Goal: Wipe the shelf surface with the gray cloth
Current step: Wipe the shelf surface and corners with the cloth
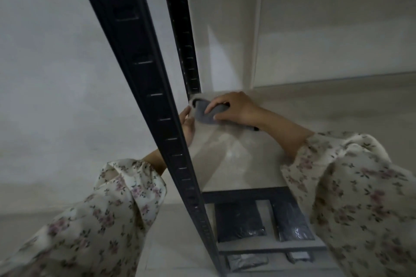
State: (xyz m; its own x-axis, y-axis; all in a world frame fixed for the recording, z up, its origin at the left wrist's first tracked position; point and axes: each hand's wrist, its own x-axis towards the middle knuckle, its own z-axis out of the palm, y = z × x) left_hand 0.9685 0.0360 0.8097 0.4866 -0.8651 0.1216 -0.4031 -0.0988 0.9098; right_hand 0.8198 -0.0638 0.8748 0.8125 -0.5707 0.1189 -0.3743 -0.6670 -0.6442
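Observation:
The gray cloth (206, 113) lies bunched at the far left corner of the pale shelf surface (238, 155). My right hand (234, 108) presses down on the cloth, fingers curled over it. My left hand (188, 127) comes around the near black upright and rests on the shelf's left edge beside the cloth; the post hides much of it. Both arms wear floral sleeves.
A black slotted upright (144, 87) crosses the view diagonally in front of me; a second upright (184, 36) stands at the back corner. White walls close the shelf at the back and left. Dark plastic-wrapped packages (238, 218) lie on a lower shelf.

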